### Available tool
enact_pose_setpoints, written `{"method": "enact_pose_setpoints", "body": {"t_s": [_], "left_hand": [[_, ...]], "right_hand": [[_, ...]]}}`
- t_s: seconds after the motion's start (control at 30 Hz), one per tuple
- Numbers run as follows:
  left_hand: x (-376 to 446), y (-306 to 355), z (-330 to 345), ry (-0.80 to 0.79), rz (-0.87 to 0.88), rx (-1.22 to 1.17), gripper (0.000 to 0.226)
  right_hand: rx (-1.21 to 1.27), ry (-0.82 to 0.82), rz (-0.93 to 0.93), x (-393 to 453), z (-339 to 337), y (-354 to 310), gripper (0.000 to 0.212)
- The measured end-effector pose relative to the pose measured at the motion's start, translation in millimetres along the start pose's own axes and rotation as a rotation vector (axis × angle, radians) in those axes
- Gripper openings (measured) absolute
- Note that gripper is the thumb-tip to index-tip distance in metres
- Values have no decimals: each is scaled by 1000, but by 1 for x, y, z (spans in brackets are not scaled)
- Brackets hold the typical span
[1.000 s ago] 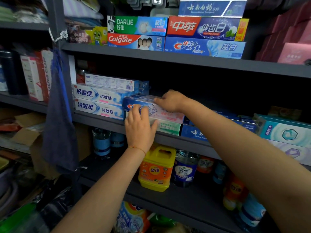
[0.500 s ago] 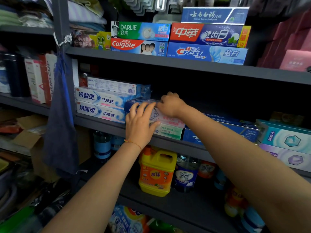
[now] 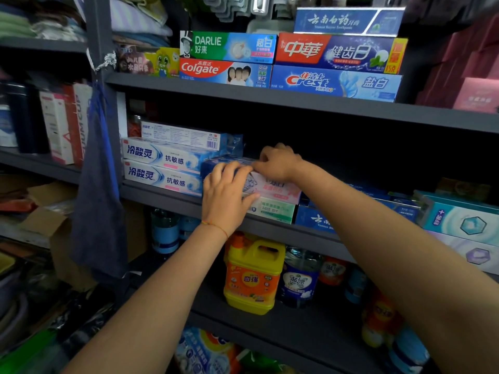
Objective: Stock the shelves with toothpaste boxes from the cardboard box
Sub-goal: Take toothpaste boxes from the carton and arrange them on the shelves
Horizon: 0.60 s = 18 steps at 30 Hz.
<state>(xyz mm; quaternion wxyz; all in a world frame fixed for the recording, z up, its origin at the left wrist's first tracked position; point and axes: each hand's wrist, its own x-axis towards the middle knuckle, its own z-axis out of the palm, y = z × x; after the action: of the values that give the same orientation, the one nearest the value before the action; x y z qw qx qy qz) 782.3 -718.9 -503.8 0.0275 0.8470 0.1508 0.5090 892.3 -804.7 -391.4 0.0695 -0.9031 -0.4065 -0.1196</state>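
Two hands settle a blue-and-pink toothpaste box on the middle shelf, where it lies atop a green-and-white box, just right of the stacked white-and-blue boxes. Compared with a second ago, the box has slid further back and now sits squarer to the shelf edge, suggesting this placement is nearly complete. The left hand spreads over the box's near face, fingers lightly curved, thumb tucked beneath its lower edge. The right hand rests on the box's top, fingers curled and pinching the upper edge. The cardboard box supplying the stock cannot be identified with certainty.
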Motion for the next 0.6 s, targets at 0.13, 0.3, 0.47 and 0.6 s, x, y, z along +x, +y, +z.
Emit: {"method": "enact_pose_setpoints", "body": {"t_s": [0.13,0.3,0.47,0.6], "left_hand": [[5,-2,-4,-41,18,0,61],[10,-4,-5,-84,-2,-48,61],[11,-5,-5,-91,2,-57,62],[12,-5,-5,-88,-8,-60,62]], "right_hand": [[185,-194,77,6,0,7,67],[158,-172,28,8,3,7,62],[205,-179,15,6,2,9,63],[173,-168,3,7,4,8,64]]}}
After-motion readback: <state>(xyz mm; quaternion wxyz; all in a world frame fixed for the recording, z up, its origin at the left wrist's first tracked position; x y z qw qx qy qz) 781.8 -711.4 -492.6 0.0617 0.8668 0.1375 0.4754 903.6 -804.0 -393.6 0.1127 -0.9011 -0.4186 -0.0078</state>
